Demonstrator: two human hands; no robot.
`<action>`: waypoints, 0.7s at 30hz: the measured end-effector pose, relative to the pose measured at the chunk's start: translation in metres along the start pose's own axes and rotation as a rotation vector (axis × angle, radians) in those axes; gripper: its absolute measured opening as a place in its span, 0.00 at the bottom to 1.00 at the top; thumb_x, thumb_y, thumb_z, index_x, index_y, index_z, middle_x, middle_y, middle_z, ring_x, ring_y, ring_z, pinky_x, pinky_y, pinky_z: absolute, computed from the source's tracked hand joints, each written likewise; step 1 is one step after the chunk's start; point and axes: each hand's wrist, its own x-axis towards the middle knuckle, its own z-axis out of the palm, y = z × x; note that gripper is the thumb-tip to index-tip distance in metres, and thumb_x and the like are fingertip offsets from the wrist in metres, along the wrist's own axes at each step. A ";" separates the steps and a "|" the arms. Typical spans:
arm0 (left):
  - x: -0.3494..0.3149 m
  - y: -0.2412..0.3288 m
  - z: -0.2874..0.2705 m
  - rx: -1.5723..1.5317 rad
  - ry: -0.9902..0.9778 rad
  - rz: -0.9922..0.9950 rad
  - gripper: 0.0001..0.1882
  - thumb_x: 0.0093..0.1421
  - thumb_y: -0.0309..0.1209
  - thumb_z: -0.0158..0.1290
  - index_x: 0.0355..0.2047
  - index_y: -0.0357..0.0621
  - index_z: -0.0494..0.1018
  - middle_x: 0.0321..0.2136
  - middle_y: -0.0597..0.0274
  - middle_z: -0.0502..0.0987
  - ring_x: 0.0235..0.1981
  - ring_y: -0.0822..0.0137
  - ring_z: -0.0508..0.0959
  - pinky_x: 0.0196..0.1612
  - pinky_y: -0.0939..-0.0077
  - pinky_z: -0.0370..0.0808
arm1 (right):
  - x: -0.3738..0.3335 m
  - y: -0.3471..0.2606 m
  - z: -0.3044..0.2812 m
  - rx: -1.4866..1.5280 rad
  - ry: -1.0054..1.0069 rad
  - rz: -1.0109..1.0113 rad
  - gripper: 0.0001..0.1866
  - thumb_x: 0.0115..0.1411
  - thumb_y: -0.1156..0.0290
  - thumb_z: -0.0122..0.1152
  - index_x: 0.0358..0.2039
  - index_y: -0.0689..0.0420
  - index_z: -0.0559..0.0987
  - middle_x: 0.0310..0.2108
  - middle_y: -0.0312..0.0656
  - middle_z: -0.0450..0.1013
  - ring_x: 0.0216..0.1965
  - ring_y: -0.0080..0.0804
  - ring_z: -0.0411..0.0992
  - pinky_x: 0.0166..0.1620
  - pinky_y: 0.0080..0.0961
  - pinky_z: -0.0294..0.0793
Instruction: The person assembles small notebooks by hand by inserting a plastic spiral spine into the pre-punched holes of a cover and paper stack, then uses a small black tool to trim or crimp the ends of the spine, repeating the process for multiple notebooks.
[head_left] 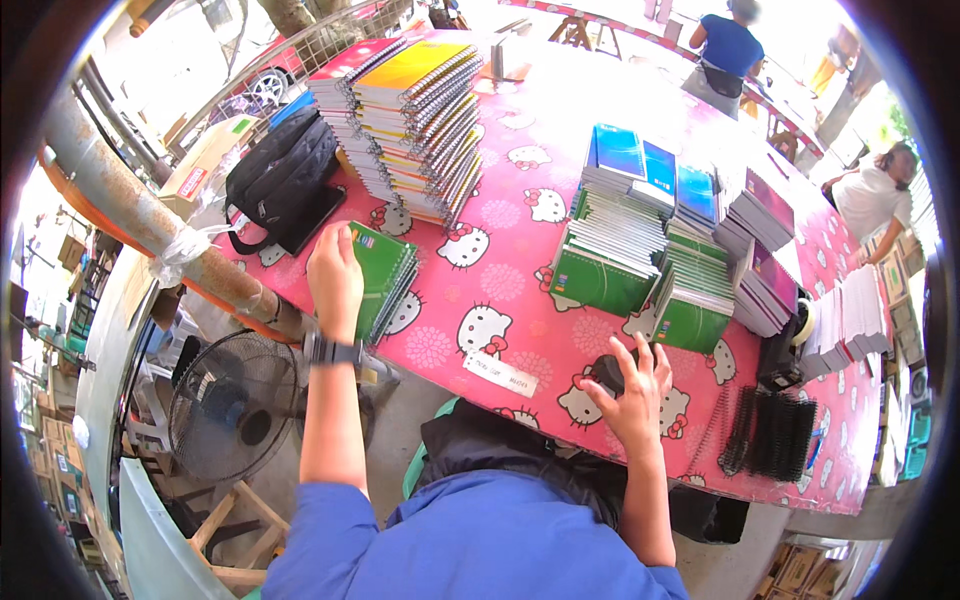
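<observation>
My left hand (335,275) is closed at the left edge of a small stack of green notebooks (378,272) by the table's left edge. A dark watch circles that wrist. Over the front of the table, my right hand (635,392) is open, its fingers spread and nothing held in them. Just beside its fingers is a dark rounded object (606,373), partly hidden, whose kind I cannot make out. Ahead of this hand stand rows of green-covered notebooks (605,265), packed on edge. A white paper strip (500,374) lies between my hands.
Tall stacks of spiral notebooks (415,120) and a black bag (285,180) occupy the far left. Blue (640,160) and purple notebooks (768,285) stand right, with black binding coils (775,432) nearer. A rusty pole (190,260) and a fan (235,400) flank the table; people are beyond.
</observation>
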 end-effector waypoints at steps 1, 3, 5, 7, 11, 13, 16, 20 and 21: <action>0.006 -0.017 0.004 0.336 -0.029 0.030 0.14 0.66 0.37 0.44 0.42 0.39 0.72 0.39 0.50 0.74 0.43 0.52 0.74 0.45 0.65 0.71 | -0.006 0.006 0.005 -0.070 -0.054 0.026 0.30 0.45 0.58 0.70 0.49 0.51 0.74 0.52 0.48 0.66 0.58 0.50 0.56 0.59 0.44 0.57; 0.003 -0.042 0.020 0.727 -0.093 -0.020 0.16 0.65 0.40 0.44 0.42 0.41 0.72 0.48 0.48 0.71 0.49 0.48 0.70 0.48 0.52 0.68 | -0.013 0.017 0.016 -0.136 -0.103 0.053 0.29 0.42 0.60 0.71 0.47 0.50 0.76 0.53 0.48 0.65 0.59 0.51 0.54 0.60 0.45 0.55; 0.016 -0.047 0.016 0.500 -0.065 -0.081 0.28 0.59 0.51 0.50 0.51 0.44 0.67 0.56 0.48 0.65 0.56 0.44 0.64 0.51 0.43 0.64 | -0.017 0.025 0.017 0.022 -0.015 0.067 0.25 0.39 0.66 0.69 0.42 0.51 0.79 0.51 0.47 0.66 0.59 0.52 0.54 0.60 0.45 0.55; 0.010 -0.028 0.025 0.516 -0.205 -0.071 0.37 0.52 0.55 0.55 0.56 0.49 0.62 0.60 0.49 0.58 0.60 0.42 0.59 0.53 0.39 0.61 | -0.022 0.034 0.012 0.063 0.006 0.130 0.20 0.38 0.71 0.66 0.37 0.53 0.80 0.49 0.46 0.67 0.59 0.52 0.54 0.60 0.45 0.55; 0.007 0.012 0.025 0.673 -0.639 -0.158 0.63 0.32 0.63 0.65 0.66 0.64 0.46 0.68 0.54 0.42 0.66 0.37 0.46 0.59 0.32 0.51 | -0.039 0.053 0.001 0.017 0.062 0.153 0.19 0.38 0.70 0.68 0.35 0.53 0.79 0.48 0.43 0.68 0.59 0.51 0.55 0.60 0.46 0.55; 0.008 -0.001 0.026 0.613 -0.584 -0.097 0.57 0.34 0.58 0.66 0.65 0.69 0.52 0.68 0.55 0.41 0.66 0.39 0.47 0.59 0.31 0.50 | -0.043 0.055 -0.009 0.070 -0.010 0.145 0.18 0.40 0.68 0.69 0.35 0.53 0.79 0.49 0.42 0.68 0.59 0.50 0.54 0.60 0.46 0.54; 0.014 -0.001 0.034 0.573 -0.612 -0.016 0.37 0.37 0.53 0.66 0.50 0.61 0.73 0.64 0.59 0.55 0.64 0.48 0.54 0.59 0.35 0.54 | -0.035 0.058 -0.023 0.119 -0.016 0.134 0.17 0.42 0.66 0.69 0.35 0.54 0.79 0.49 0.41 0.69 0.60 0.50 0.55 0.59 0.46 0.53; 0.017 -0.006 0.043 0.548 -0.539 -0.044 0.25 0.41 0.52 0.64 0.37 0.55 0.78 0.48 0.65 0.72 0.56 0.52 0.63 0.52 0.43 0.61 | 0.001 0.065 -0.019 0.164 0.114 0.023 0.12 0.46 0.69 0.66 0.33 0.55 0.79 0.46 0.39 0.72 0.55 0.42 0.62 0.57 0.39 0.56; 0.018 -0.007 0.041 0.548 -0.541 -0.035 0.25 0.41 0.52 0.64 0.37 0.55 0.78 0.48 0.65 0.72 0.56 0.52 0.63 0.52 0.43 0.61 | 0.015 0.067 -0.013 0.199 0.129 -0.034 0.10 0.47 0.71 0.66 0.32 0.55 0.79 0.45 0.38 0.73 0.54 0.39 0.64 0.55 0.37 0.58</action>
